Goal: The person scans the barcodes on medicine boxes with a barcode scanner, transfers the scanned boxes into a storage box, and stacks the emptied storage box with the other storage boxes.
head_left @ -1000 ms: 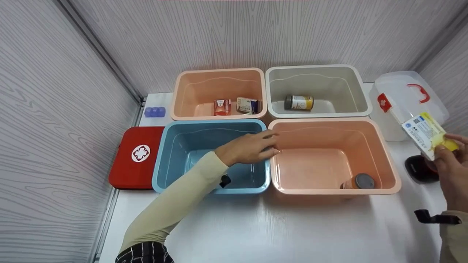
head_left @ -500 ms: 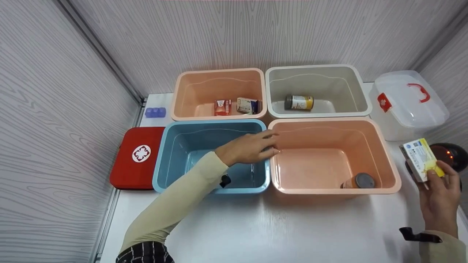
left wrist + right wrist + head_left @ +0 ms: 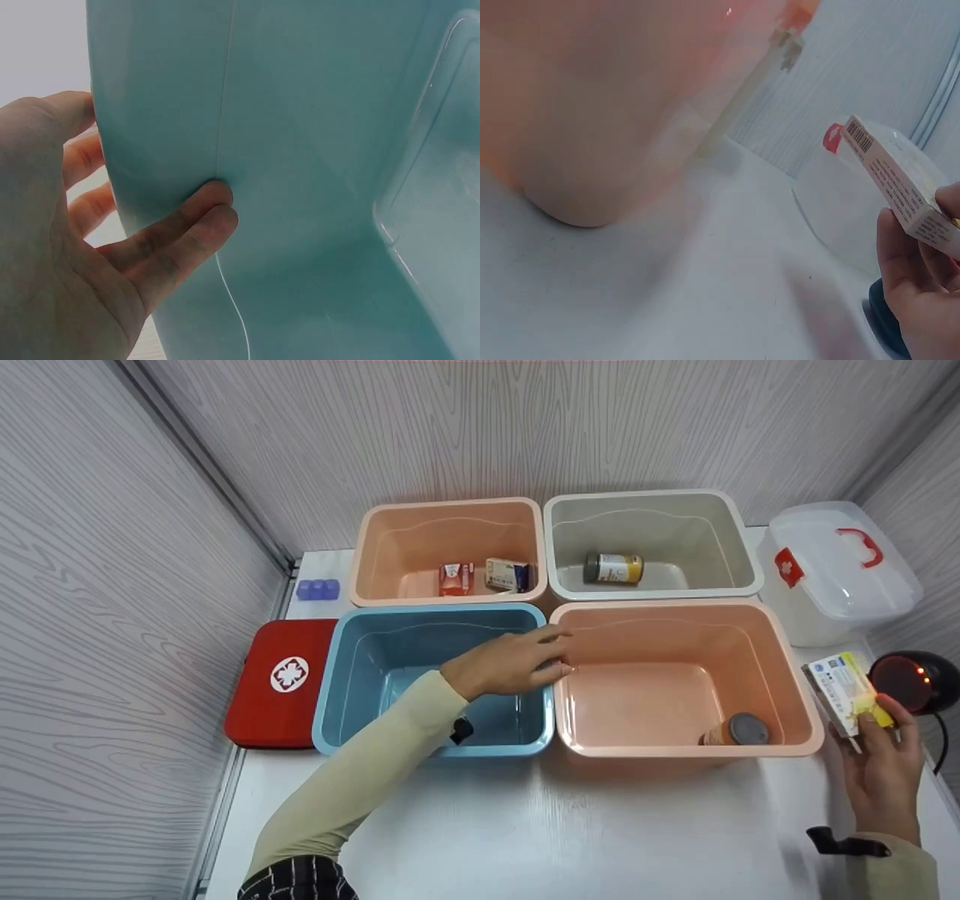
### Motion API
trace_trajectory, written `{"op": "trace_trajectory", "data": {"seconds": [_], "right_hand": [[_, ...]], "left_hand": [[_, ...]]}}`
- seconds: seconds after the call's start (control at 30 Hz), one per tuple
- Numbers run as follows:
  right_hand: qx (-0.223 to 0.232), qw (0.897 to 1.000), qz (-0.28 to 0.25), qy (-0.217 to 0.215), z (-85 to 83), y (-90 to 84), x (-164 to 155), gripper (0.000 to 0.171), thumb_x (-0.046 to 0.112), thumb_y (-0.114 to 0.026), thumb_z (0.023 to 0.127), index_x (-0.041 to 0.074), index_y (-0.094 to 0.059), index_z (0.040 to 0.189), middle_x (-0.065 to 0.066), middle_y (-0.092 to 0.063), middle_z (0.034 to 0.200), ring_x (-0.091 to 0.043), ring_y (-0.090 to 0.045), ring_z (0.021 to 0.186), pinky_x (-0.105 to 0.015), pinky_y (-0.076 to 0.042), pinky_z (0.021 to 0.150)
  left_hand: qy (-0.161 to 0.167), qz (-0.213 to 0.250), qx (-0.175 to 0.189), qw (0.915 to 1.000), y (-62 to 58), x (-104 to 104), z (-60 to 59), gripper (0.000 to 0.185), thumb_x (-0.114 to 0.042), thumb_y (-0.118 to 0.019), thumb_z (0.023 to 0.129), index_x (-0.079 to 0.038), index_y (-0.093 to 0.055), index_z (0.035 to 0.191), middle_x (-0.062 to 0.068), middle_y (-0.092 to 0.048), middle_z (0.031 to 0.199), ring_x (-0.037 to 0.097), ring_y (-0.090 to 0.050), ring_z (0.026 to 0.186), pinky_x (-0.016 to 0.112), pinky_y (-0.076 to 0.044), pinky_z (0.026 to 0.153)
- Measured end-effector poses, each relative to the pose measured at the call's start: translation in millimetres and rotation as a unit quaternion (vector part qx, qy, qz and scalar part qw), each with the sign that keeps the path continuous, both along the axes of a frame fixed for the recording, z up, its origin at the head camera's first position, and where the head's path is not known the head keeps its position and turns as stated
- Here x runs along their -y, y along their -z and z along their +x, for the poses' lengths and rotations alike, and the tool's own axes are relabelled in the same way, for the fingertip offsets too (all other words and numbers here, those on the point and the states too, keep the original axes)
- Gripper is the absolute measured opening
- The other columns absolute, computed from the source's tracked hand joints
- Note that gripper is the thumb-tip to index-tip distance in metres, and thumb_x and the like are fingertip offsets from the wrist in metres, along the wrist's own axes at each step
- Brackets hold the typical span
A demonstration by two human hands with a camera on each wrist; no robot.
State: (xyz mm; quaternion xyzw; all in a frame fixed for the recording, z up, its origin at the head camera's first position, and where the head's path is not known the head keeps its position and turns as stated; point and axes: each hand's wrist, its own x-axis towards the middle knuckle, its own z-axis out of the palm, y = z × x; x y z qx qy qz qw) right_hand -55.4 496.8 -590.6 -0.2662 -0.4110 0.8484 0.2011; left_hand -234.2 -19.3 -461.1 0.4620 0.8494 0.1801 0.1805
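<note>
My right hand point(image 3: 885, 765) pinches a white and yellow medicine box point(image 3: 836, 690) between thumb and fingers, right of the front peach bin. A black barcode scanner point(image 3: 911, 679) with glowing red lights stands just beyond this hand. In the right wrist view, a barcode and small print show on the narrow sides of the box point(image 3: 889, 180). My left hand point(image 3: 514, 664) lies over the right rim of the blue bin point(image 3: 431, 615). Seen from the left wrist, two fingertips point(image 3: 217, 195) touch the inner wall and the other fingers are past the rim.
A peach bin point(image 3: 457, 508) holds small boxes; a grey bin point(image 3: 637, 499) holds a jar point(image 3: 615, 568). Another jar point(image 3: 742, 730) is in the front peach bin point(image 3: 645, 697). A red first-aid case point(image 3: 259, 690), purple pillbox point(image 3: 318, 589) and clear lidded box point(image 3: 840, 570) flank the bins.
My right hand has moved left and toward me with the medicine box, bringing the scanner into fuller view with its red lights showing. My left hand has stayed at the blue bin's rim.
</note>
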Motion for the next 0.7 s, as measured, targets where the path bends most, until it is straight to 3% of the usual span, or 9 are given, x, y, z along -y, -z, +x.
{"op": "trace_trajectory", "data": {"seconds": [0.2,0.43,0.53,0.7], "right_hand": [[0.038,0.997,0.058,0.018,-8.0,-2.5,1,0.051,0.001,-0.068,0.106,0.021,-0.057,0.152,0.007,-0.048,0.149,-0.014,-0.055,0.126,-0.019,-0.063,0.083],[0.062,0.993,0.095,0.009,-17.9,-13.7,3,0.051,0.004,-0.066,0.107,0.022,-0.056,0.153,0.007,-0.047,0.152,-0.012,-0.053,0.129,-0.016,-0.061,0.087],[0.063,0.99,0.129,0.007,-23.6,-27.9,1,0.048,0.004,-0.065,0.108,0.021,-0.057,0.153,0.006,-0.048,0.146,-0.012,-0.054,0.125,-0.013,-0.059,0.085],[0.087,0.974,0.206,-0.023,-43.2,-68.4,-6,0.047,0.013,-0.06,0.112,0.027,-0.052,0.157,0.006,-0.043,0.161,-0.012,-0.052,0.133,-0.01,-0.056,0.086]], "left_hand": [[-0.004,-0.006,0.006,1.0,-0.4,0,-0.8,0.043,-0.045,-0.043,0.117,-0.025,-0.058,0.152,0.007,-0.031,0.179,0.03,-0.052,0.152,0.048,-0.046,0.125],[-0.01,-0.005,0.014,0.9998,-1.2,0,-0.9,0.042,-0.045,-0.043,0.117,-0.025,-0.059,0.15,0.006,-0.031,0.179,0.029,-0.052,0.151,0.048,-0.047,0.124],[-0.008,-0.006,0.015,0.9998,-0.9,-1,-1.3,0.043,-0.046,-0.043,0.117,-0.026,-0.058,0.152,0.006,-0.031,0.179,0.029,-0.052,0.152,0.048,-0.046,0.125],[-0.004,-0.003,0.009,0.9999,-0.9,-1,-1.3,0.042,-0.045,-0.044,0.117,-0.025,-0.059,0.15,0.007,-0.033,0.178,0.029,-0.052,0.151,0.048,-0.047,0.124]]}}
